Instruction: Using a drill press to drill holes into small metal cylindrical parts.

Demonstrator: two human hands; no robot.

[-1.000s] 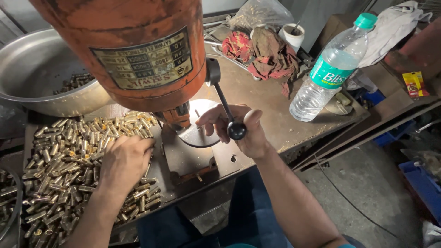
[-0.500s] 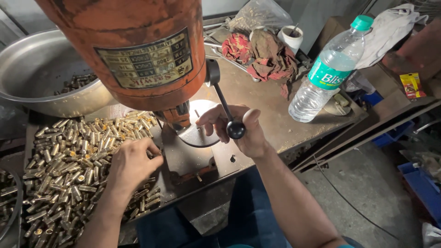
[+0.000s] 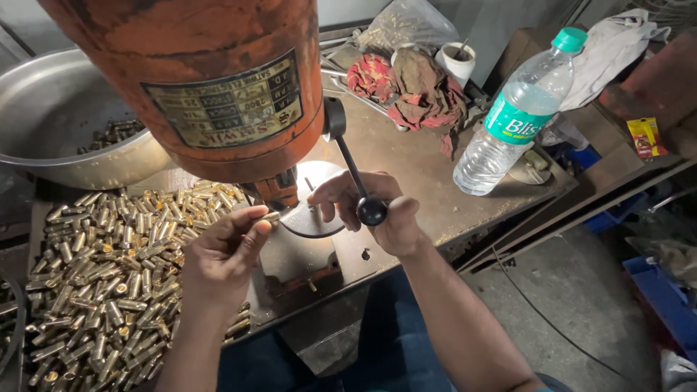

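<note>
Left hand [image 3: 221,254] pinches one small brass sleeve [image 3: 271,216] between thumb and fingertips, raised just beside the round steel plate [image 3: 308,218] under the orange press head [image 3: 196,87]. Other fingers curled loosely. Right hand [image 3: 377,214] rests over the black lever [image 3: 352,170], fingers curved around the rod, black ball knob [image 3: 372,210] sticking out between them; fingertips touch the plate's near side. Pile of brass sleeves [image 3: 109,283] covers the bench's [image 3: 406,167] left end, just left of the left hand. Large steel bowl [image 3: 65,131] at the far left corner, a few dark pieces inside. Plastic water bottle [image 3: 519,116] stands upright near the right edge. Red and brown rags [image 3: 414,83] and a white cup [image 3: 459,62] along the far edge.
</note>
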